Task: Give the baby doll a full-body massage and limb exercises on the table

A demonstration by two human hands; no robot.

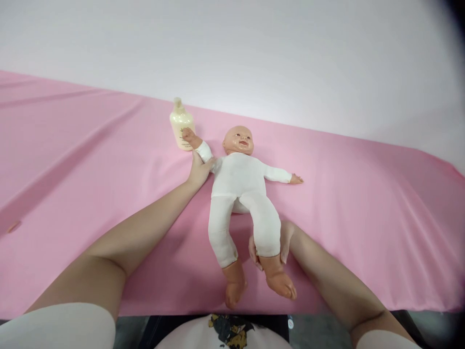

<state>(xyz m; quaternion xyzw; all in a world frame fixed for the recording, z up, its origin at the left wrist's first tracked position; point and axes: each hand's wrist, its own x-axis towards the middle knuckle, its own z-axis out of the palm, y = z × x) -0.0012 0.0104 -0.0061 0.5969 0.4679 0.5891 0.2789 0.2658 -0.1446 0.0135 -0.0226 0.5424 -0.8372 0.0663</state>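
Pink cloth (363,203) spread over a long flat surface, plain white wall (232,43) behind; soft folds running across the left half, small pale scrap (13,226) near the left edge

Container: cream-coloured bottle (180,125) standing upright toward the far edge, left of centre, narrow capped neck on top, faint print on its front; contents not visible through the opaque wall

Baby doll (241,194) lying face up at the middle of the cloth, head toward the far edge, feet toward the near edge. Bald moulded head with painted features, soft body in a white one-piece suit, bare moulded hands and feet of a tan tone. One doll arm raised toward the bottle, its small hand touching the bottle's front; other arm stretched sideways, flat on the cloth. Legs apart, slightly bent, feet reaching close to the near edge

Left hand (199,169) reaching from the near-left corner, fingers curled about the doll's raised arm just below the sleeve cuff, thumb against the doll's shoulder

Right hand (271,242) partly hidden under the doll's lower leg, cupped around it at the hem of the suit, fingertips showing on either side above the ankle

White sleeves at both near corners, printed shirt at the near edge
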